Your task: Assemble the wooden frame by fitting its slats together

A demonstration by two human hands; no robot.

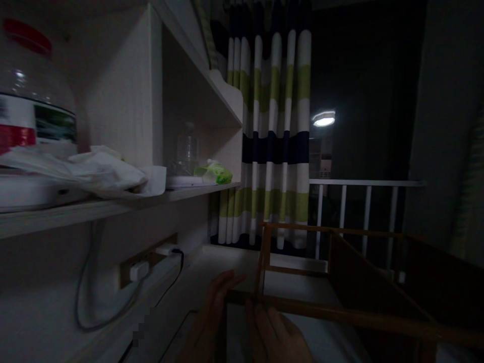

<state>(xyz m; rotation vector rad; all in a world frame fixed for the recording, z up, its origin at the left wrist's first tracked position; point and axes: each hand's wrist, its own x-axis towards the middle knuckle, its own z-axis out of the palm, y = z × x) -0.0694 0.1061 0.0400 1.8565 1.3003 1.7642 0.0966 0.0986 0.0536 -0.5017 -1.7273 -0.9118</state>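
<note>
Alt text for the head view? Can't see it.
A person's left hand and right hand are at the corner of a brown frame in dim light. A shelf with a red-capped bottle is to their left; a striped curtain hangs behind.

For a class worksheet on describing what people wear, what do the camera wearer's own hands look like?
The left hand and right hand are both bare, with no gloves and with slender fingers. No sleeve shows above the picture's bottom edge. The light is too dim to tell small markings or nail details.
</note>
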